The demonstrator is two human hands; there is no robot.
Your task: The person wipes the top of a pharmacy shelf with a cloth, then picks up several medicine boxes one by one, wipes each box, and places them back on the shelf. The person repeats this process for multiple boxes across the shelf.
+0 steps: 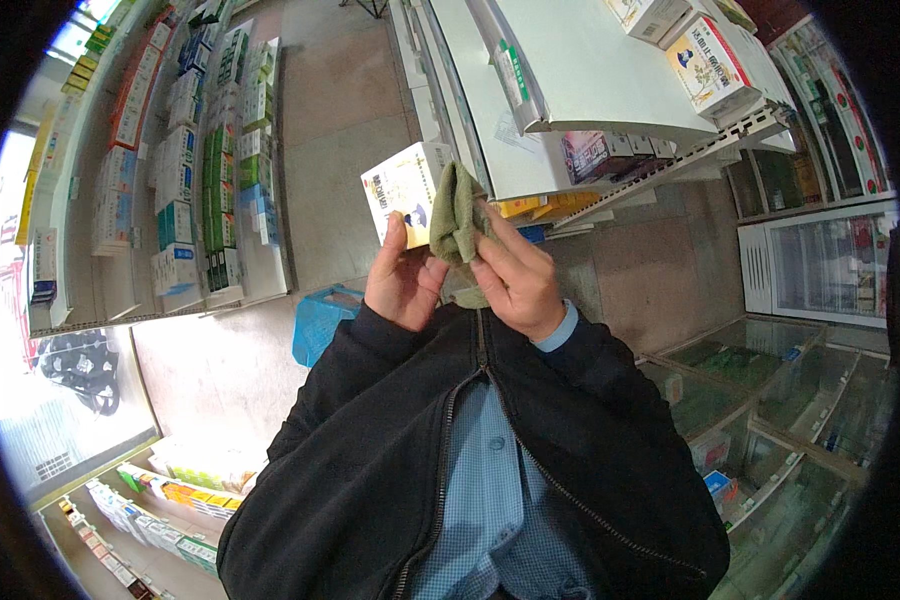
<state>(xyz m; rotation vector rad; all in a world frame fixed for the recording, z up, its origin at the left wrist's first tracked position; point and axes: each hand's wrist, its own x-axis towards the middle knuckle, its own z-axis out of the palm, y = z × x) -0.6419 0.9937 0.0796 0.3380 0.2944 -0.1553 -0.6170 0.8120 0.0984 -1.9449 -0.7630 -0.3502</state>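
My left hand [405, 281] grips a white medicine carton [401, 191] from below, its thumb on the front face. The carton is tilted and bears dark writing and a yellow printed pattern. In my right hand [516, 274] is a folded green cloth [456, 217], pressed against the carton's right side and covering part of it. Both hands are raised in front of my chest, close together. Just beyond them stands a white shelf unit [517, 169] with its boards at several levels.
Similar cartons [712, 67] stand on the top shelf at the right, and purple boxes [600, 157] sit one level down. A shelf rack [274, 187] full of medicine boxes is at left. A blue plastic stool [319, 322] stands on the floor; glass counters [750, 405] are at lower right.
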